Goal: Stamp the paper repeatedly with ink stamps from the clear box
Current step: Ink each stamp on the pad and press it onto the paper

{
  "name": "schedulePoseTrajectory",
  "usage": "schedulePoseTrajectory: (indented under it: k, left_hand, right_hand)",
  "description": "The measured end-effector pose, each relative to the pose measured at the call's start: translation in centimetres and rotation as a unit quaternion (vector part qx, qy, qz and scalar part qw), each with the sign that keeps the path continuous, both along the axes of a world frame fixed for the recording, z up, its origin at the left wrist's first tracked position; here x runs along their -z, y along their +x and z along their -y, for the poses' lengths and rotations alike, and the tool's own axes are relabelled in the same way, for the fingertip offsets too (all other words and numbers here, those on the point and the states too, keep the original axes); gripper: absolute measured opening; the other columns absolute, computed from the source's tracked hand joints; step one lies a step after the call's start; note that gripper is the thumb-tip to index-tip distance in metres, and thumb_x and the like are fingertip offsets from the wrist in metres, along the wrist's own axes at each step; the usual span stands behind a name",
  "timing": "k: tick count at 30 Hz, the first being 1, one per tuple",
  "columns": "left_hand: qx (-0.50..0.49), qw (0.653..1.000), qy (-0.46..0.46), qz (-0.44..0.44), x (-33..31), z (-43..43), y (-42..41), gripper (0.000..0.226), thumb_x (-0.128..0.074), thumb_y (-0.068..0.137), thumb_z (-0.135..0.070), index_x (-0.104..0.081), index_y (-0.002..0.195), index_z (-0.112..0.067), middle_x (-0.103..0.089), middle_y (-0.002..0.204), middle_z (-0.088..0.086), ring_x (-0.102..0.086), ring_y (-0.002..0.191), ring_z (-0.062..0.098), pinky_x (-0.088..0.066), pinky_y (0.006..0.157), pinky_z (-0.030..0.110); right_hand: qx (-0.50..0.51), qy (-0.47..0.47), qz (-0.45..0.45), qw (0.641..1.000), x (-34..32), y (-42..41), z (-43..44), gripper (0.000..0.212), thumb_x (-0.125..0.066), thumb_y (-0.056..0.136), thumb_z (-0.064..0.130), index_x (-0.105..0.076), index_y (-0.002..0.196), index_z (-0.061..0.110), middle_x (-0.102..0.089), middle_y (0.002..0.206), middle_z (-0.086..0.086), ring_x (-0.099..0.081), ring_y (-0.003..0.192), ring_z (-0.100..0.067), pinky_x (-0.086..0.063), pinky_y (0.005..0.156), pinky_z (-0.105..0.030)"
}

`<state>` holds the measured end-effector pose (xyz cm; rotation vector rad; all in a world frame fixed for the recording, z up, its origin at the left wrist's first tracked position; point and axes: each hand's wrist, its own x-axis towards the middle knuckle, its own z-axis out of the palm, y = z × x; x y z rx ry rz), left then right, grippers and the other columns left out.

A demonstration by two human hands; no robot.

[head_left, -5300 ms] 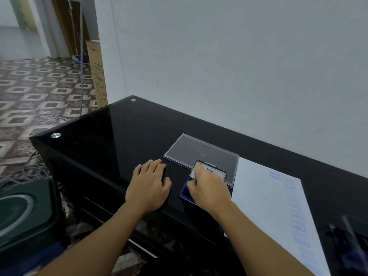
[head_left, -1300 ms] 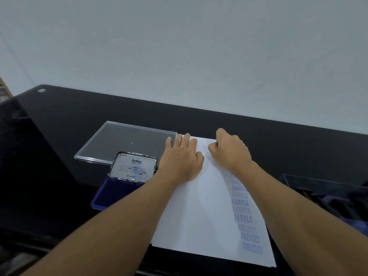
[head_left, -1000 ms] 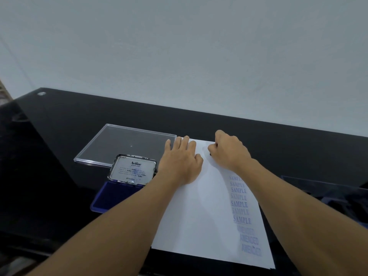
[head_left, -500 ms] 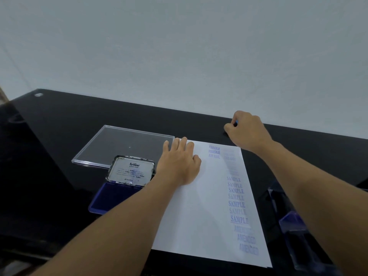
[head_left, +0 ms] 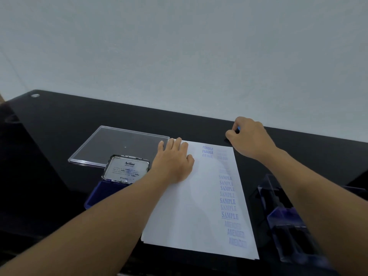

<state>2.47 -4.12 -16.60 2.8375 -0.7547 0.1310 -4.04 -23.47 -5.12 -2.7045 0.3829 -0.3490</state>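
head view, hands at the sheet. my left hand (head_left: 175, 162) lies flat with straight fingers, pressing the far left corner of the paper (head_left: 189, 216) to hold it down. my right hand (head_left: 249, 138) is curled just beyond the sheet's far right corner, over the table (head_left: 79, 120). its fingers pinch a small stamp (head_left: 238, 128), of which only a blue speck shows; whether the stamp touches the table i cannot tell.

progress: one column of blue imprints runs down the right edge, faint marks at the top, then "sample" repeated, then "amended" three times nearest me. a second column is begun at the top with "fragile" twice and one more mark below. the left and middle of the sheet are unmarked, so i judge the task well short of half done.

the clear box (head_left: 286, 222), holding dark stamps, sits just right of the paper, partly behind my forearm. the ink pad (head_left: 103, 194), lid raised, sits just left of the sheet, with a flat clear lid (head_left: 119, 146) beyond it.

surface: glossy black table. room: a plain pale wall (head_left: 179, 56) behind.
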Motion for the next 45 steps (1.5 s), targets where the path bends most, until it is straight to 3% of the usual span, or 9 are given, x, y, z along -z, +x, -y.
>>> schedulePoseTrajectory:
  k: [7,11,16,22,27,30,36,41,45]
  left_hand:
    - [0.016,0.999,-0.039,-0.005,-4.0,-0.5,-0.7,0.05,-0.027,0.092,-0.035,-0.047,0.13,-0.01,-0.045,0.138,0.005,-0.035,0.132,0.027,-0.029,0.11,0.049]
    - [0.026,0.998,-0.05,-0.013,-6.9,-1.6,-1.6,0.039,-0.035,0.097,-0.032,-0.048,0.128,-0.011,-0.048,0.129,0.001,-0.038,0.127,0.025,-0.034,0.105,0.044]
    - [0.025,0.998,-0.061,-0.006,-9.9,-4.2,-4.1,0.044,-0.035,0.099,-0.033,-0.044,0.137,-0.012,-0.045,0.143,0.002,-0.034,0.133,0.022,-0.032,0.109,0.042]
    - [0.006,0.997,-0.079,0.001,-11.5,-8.7,-7.5,0.047,-0.038,0.099,-0.03,-0.04,0.143,-0.012,-0.04,0.149,0.003,-0.031,0.137,0.022,-0.031,0.112,0.041]
    - [-0.021,0.994,-0.106,0.015,-10.6,-13.2,-9.1,0.044,-0.042,0.097,-0.034,-0.047,0.134,-0.011,-0.05,0.14,0.005,-0.041,0.128,0.023,-0.036,0.107,0.044]
    - [-0.045,0.992,-0.118,-0.01,-9.6,-16.0,-9.8,0.048,-0.04,0.097,-0.037,-0.048,0.137,-0.012,-0.049,0.142,0.005,-0.04,0.132,0.023,-0.035,0.11,0.046]
    - [-0.113,0.988,-0.106,-0.03,-6.7,-20.4,-10.3,0.036,-0.044,0.098,-0.034,-0.053,0.126,-0.014,-0.054,0.134,0.003,-0.044,0.125,0.022,-0.037,0.104,0.039]
    - [-0.151,0.982,-0.106,-0.044,-4.4,-22.9,-9.9,0.035,-0.045,0.097,-0.036,-0.055,0.122,-0.013,-0.056,0.131,0.004,-0.047,0.122,0.024,-0.039,0.102,0.042]
    - [-0.168,0.981,-0.095,-0.026,-2.7,-24.2,-9.4,0.045,-0.044,0.097,-0.038,-0.052,0.133,-0.013,-0.053,0.138,0.002,-0.043,0.129,0.022,-0.036,0.108,0.045]
  right_hand:
    - [-0.008,-0.009,0.015,1.0,-3.0,-3.4,0.1,0.015,-0.055,0.093,0.028,-0.056,0.086,0.015,-0.063,0.088,-0.003,-0.063,0.077,-0.025,-0.053,0.067,-0.039]
    - [-0.016,-0.014,0.02,1.0,-4.7,-5.3,-0.8,0.015,-0.054,0.094,0.028,-0.056,0.087,0.015,-0.063,0.09,-0.003,-0.063,0.078,-0.024,-0.053,0.069,-0.039]
    - [-0.033,-0.016,0.036,0.999,-6.5,-7.9,-2.8,0.015,-0.054,0.094,0.028,-0.055,0.084,0.016,-0.066,0.091,-0.004,-0.064,0.083,-0.024,-0.053,0.071,-0.039]
    - [-0.056,0.014,0.049,0.997,-6.8,-10.1,-6.6,0.015,-0.054,0.093,0.026,-0.056,0.085,0.014,-0.065,0.085,-0.005,-0.053,0.063,-0.019,-0.046,0.058,-0.033]
    - [-0.084,0.067,0.059,0.992,-5.8,-10.8,-10.8,0.014,-0.057,0.092,0.024,-0.057,0.085,0.012,-0.064,0.08,-0.003,-0.052,0.063,-0.017,-0.044,0.058,-0.031]
    - [-0.1,0.089,0.06,0.989,-4.6,-10.6,-13.4,0.015,-0.058,0.091,0.024,-0.057,0.084,0.01,-0.064,0.081,-0.002,-0.054,0.068,-0.018,-0.044,0.059,-0.032]
    - [-0.139,0.103,0.033,0.984,-1.6,-9.8,-18.2,0.017,-0.056,0.088,0.025,-0.051,0.077,0.012,-0.059,0.074,-0.002,-0.052,0.066,-0.019,-0.042,0.057,-0.034]
    - [-0.158,0.091,-0.001,0.983,0.3,-8.8,-20.6,0.017,-0.055,0.088,0.026,-0.052,0.079,0.013,-0.062,0.077,-0.004,-0.059,0.072,-0.025,-0.047,0.06,-0.037]
    - [-0.168,0.07,-0.018,0.983,1.5,-7.8,-21.8,0.016,-0.054,0.089,0.025,-0.051,0.08,0.013,-0.062,0.075,-0.005,-0.055,0.065,-0.022,-0.044,0.057,-0.034]
